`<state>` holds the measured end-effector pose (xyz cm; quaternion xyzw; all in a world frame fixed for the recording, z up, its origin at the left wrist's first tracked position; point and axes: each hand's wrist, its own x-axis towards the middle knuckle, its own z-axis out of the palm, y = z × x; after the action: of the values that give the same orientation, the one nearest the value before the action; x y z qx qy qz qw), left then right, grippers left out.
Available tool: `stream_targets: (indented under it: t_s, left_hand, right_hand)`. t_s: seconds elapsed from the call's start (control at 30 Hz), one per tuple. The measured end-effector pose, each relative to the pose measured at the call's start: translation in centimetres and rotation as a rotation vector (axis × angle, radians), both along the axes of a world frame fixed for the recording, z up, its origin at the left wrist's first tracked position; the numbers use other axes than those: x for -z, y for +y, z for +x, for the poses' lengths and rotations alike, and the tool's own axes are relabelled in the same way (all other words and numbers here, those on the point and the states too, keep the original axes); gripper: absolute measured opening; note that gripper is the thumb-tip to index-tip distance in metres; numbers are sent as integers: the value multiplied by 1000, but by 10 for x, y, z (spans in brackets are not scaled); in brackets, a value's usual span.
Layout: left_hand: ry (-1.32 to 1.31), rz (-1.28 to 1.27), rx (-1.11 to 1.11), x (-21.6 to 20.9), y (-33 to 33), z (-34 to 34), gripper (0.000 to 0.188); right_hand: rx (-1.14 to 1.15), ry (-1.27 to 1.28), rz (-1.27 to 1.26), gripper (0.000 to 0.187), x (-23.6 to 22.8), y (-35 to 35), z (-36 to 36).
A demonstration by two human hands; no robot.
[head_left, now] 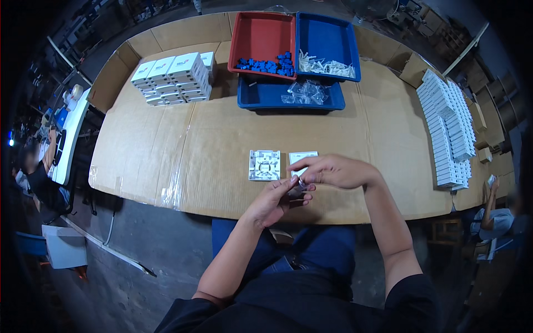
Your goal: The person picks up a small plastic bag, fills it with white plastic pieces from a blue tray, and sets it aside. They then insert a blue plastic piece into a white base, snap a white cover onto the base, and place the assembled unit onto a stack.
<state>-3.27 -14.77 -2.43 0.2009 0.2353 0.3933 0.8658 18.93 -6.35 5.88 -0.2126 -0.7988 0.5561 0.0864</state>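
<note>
Just above the table's front edge my two hands meet, fingertips together. A small clear, shiny piece shows between them, mostly covered by fingers. My left hand pinches it from below, palm turned up. From above, my right hand bends down at the wrist and closes its fingers on the same piece. Left of them a white square plastic housing lies flat, its ribbed inside facing up. Beyond the right hand lies a flat white part, partly hidden by that hand.
A red tray of blue parts and a blue tray of white pieces rest behind a lower blue tray with clear pieces. White boxes are stacked far left, white units at right. Two other people sit at the sides.
</note>
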Motion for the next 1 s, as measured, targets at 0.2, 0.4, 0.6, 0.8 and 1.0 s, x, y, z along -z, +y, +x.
stream_targets:
  t_s: [0.2, 0.4, 0.6, 0.8, 1.0]
  left_hand:
    - [-143, -64, 163, 42, 0, -5, 49]
    - [-218, -73, 256, 52, 4, -1, 52]
    - [-237, -136, 268, 47, 10, 2, 50]
    - [-221, -151, 253, 44, 9, 0, 49]
    - [-229, -148, 259, 51, 9, 2, 52]
  right_hand:
    - [681, -178, 368, 20, 0, 135, 23]
    - [942, -365, 998, 19, 21, 267, 44]
    - [765, -589, 1339, 17, 44, 329, 52]
    - [723, -659, 1176, 9, 35, 343, 34]
    - [856, -455, 1092, 11, 25, 331, 54]
